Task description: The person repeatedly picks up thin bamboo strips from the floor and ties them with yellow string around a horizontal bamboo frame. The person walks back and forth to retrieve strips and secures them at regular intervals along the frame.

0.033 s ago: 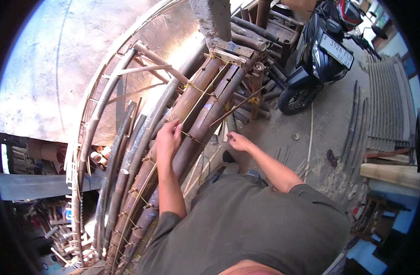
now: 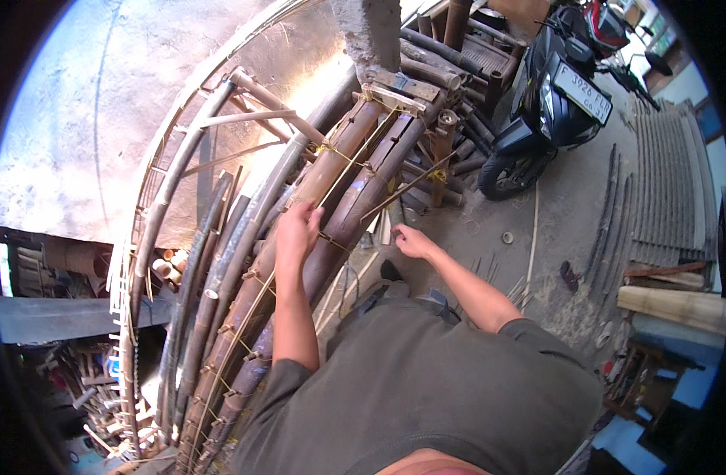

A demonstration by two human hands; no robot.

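Two thick brown bamboo poles [image 2: 355, 202] lie side by side on a slant, bound at intervals with thin yellowish ties. A thin bamboo strip [image 2: 351, 168] runs lengthwise along them. My left hand [image 2: 298, 228] rests over the left-hand pole, its fingers closed together where the strip passes. To the right of the poles, my right hand [image 2: 410, 241] is closed with thumb and fingers pressed together. Whatever it may hold is too small to make out. A thin dark stick [image 2: 398, 192] crosses the right-hand pole beyond my hands.
A curved bamboo frame [image 2: 173, 174] and several poles stand left, before a pale wall [image 2: 54, 134]. A concrete post [image 2: 367, 39] rises at the poles' far end. A black motorbike [image 2: 529, 119] is parked far right, near stacked corrugated sheets [image 2: 668, 182]. Sticks lie on the floor.
My left hand has shifted slightly to the right along the poles. My right hand stays almost where it was, still closed. The view has tilted a little.
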